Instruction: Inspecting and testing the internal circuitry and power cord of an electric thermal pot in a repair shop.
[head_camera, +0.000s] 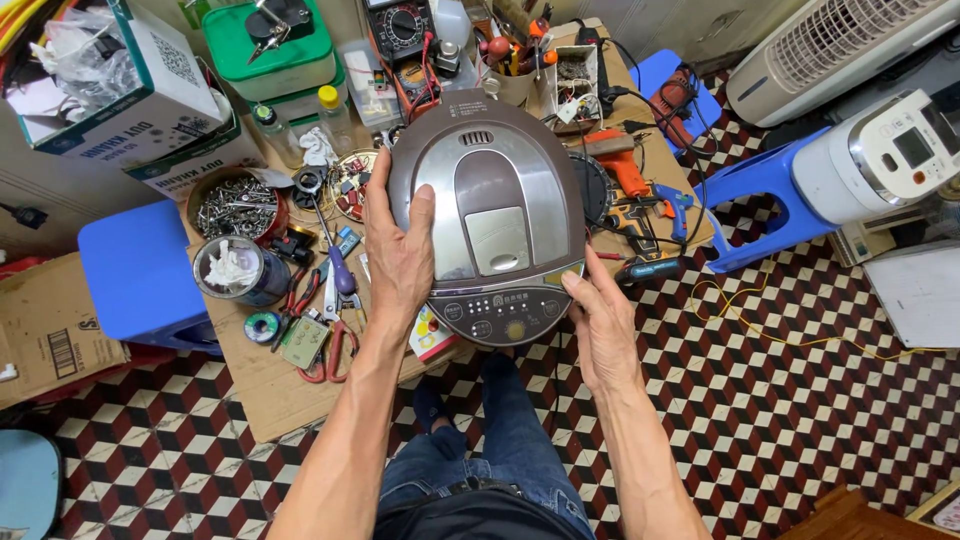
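Above a low, cluttered cardboard-topped workbench, a person standing in blue jeans holds a rounded brown-and-silver electric water boiler with its lid facing up and its button panel toward them. The left hand is spread flat against the boiler's left side, thumb lying on the silver lid and fingers wrapped around the edge, grasping it. The right hand cups the lower right corner beside the control panel, thumb pressed on the rim, also gripping the body. The appliance is lifted clear between both hands, hanging over the bench's front edge.

Just beside the left wrist lie purple-handled pliers and red-handled cutters, touching a small green circuit board. Farther left stand a round tin full of silver screws and a glass jar stuffed with white cloth. Behind the boiler sits a black multimeter, and to its right an orange power drill. A blue plastic stool carries a white rice cooker well apart on the right, over the chequered tile floor.
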